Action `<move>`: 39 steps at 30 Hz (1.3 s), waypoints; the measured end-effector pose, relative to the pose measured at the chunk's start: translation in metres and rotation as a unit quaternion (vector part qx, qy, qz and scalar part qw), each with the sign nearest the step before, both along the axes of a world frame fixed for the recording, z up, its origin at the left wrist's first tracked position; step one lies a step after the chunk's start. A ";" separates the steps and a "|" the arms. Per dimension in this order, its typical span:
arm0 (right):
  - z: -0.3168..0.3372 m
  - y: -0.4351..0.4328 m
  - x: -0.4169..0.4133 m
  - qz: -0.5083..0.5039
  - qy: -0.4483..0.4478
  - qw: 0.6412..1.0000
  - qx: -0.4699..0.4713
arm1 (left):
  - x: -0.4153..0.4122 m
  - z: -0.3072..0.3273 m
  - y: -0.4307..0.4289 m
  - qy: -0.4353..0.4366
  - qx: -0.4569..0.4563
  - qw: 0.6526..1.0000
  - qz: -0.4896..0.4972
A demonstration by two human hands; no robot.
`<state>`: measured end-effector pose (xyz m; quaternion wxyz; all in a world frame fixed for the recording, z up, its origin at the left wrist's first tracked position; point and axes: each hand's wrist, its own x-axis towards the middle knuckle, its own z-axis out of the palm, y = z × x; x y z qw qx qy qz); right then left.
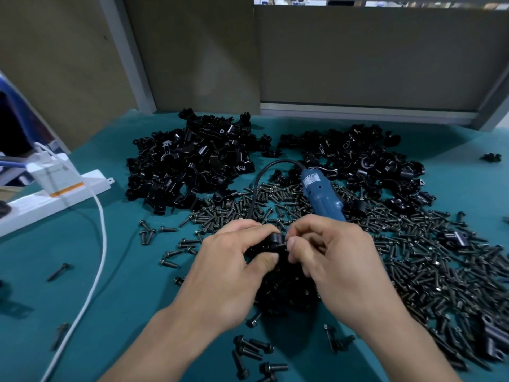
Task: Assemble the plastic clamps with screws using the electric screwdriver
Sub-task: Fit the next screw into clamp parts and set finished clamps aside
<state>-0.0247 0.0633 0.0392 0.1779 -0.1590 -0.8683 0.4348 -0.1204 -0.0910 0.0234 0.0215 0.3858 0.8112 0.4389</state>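
My left hand (228, 268) grips a black plastic clamp (272, 245) between thumb and fingers at the middle of the teal table. My right hand (327, 260) pinches something small and dark against the clamp's right side; it looks like a screw, mostly hidden by the fingers. The blue electric screwdriver (321, 195) lies on the table just behind both hands, its black cord (257, 186) looping to the left. Neither hand touches it.
Two heaps of black clamp parts lie behind, one at left (190, 164) and one at right (363, 161). Loose dark screws (429, 260) cover the table's right side and scatter near the front. A white power strip (55, 194) and white cable (96, 244) lie at left.
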 end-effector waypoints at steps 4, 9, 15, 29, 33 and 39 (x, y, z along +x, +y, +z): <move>-0.008 -0.012 -0.005 -0.026 -0.015 0.999 0.027 | -0.001 -0.004 -0.002 0.029 -0.004 0.999 0.013; -0.014 -0.019 -0.007 -0.040 -0.016 0.998 0.050 | -0.003 -0.009 -0.004 0.039 -0.019 0.999 0.026; -0.012 -0.015 -0.010 -0.040 -0.034 0.997 0.054 | 0.001 -0.004 -0.003 0.032 -0.012 0.999 0.020; -0.010 -0.013 -0.008 -0.020 -0.014 0.998 0.060 | 0.001 0.000 -0.002 0.042 -0.028 0.999 0.009; -0.007 -0.007 0.001 0.004 -0.018 0.998 0.067 | 0.000 -0.003 0.001 0.035 -0.037 0.999 0.011; -0.004 -0.018 -0.004 -0.005 0.003 0.997 0.081 | 0.002 -0.005 -0.003 0.025 0.013 1.000 0.007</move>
